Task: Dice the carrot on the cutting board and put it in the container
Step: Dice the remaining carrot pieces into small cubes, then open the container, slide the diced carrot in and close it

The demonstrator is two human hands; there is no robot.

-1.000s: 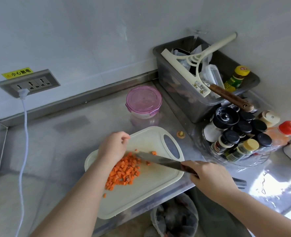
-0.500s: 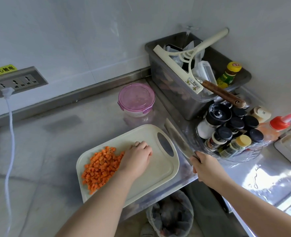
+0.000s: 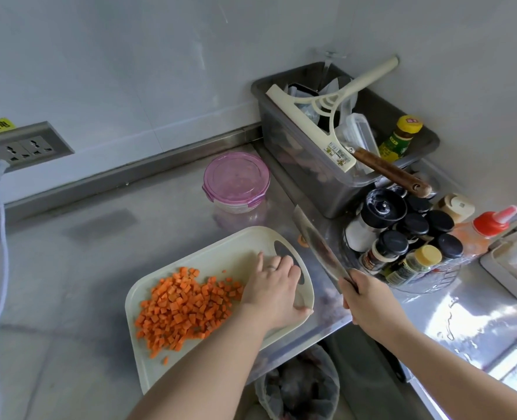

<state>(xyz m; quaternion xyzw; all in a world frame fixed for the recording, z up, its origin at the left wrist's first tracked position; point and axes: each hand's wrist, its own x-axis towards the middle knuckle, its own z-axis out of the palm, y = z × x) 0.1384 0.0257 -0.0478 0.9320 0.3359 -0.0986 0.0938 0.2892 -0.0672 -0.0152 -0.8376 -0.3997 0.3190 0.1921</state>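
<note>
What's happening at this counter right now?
A person stands at a steel counter with the diced carrot heaped on the left part of the white cutting board. The left hand rests on the board's handle end, beside the pile. The right hand holds the knife off to the board's right, blade pointing away. The pink-lidded container sits behind the board with its lid on, so the transfer has not started.
</note>
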